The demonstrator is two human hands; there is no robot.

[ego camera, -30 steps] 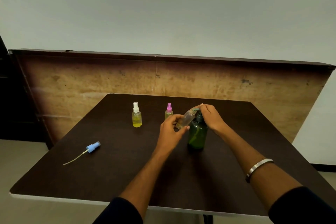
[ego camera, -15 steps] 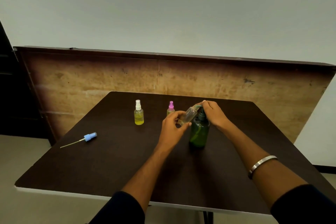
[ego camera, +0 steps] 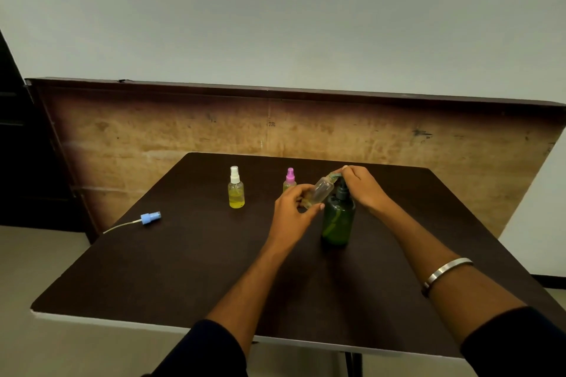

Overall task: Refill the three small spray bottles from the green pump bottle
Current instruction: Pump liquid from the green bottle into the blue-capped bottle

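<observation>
The green pump bottle point(ego camera: 337, 220) stands upright on the dark table point(ego camera: 190, 269). My right hand point(ego camera: 361, 185) rests on its pump head, fingers curled over the nozzle. My left hand point(ego camera: 292, 211) grips a small clear uncapped spray bottle point(ego camera: 321, 191), tilted with its mouth against the pump spout. Its blue spray cap point(ego camera: 150, 218) with a dip tube lies at the table's left. A white-capped spray bottle point(ego camera: 236, 192) with yellow liquid stands behind, and a pink-capped spray bottle point(ego camera: 289, 180) stands partly hidden by my left hand.
A worn wooden panel point(ego camera: 275, 135) stands upright right behind the table's far edge. The table's white front edge point(ego camera: 122, 320) is near my elbows. Pale floor lies to the left.
The view has shifted slightly. My hands keep the same hold, with the small bottle at the pump spout; the right hand stays on the pump head.
</observation>
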